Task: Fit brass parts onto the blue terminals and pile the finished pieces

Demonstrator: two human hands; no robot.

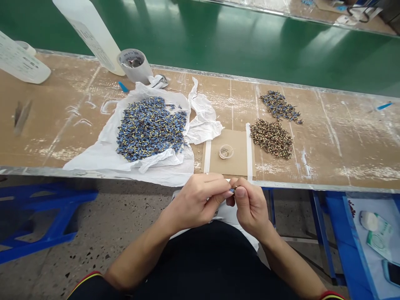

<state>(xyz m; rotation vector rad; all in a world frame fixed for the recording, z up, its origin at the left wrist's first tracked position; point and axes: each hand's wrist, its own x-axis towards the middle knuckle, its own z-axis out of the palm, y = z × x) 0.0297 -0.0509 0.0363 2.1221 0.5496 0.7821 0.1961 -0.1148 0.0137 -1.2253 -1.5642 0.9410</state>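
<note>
Just in front of the bench edge, my left hand [200, 198] pinches a tiny blue part [232, 190] between thumb and fingers. My right hand [251, 204] meets it there, closed on a small brownish-gold piece that touches the blue one; the fingers hide most of both. Beyond the hands, a small clear dish [226, 151] with a thin stick in it rests on a cardboard square [237, 164]. To the left, a big heap of small blue and yellow parts [150, 129] lies on white paper [103, 154]. On the right are a pile of brass-coloured pieces [271, 138] and a smaller blue-and-gold pile [279, 105].
A tape roll [135, 66] and two translucent bottles [90, 35] [21, 58] stand at the back left. Crumpled white paper [204, 121] lies mid-bench. Below right, a blue-framed tray [359, 250] holds a phone [392, 271]. A blue stool frame [46, 216] sits below left.
</note>
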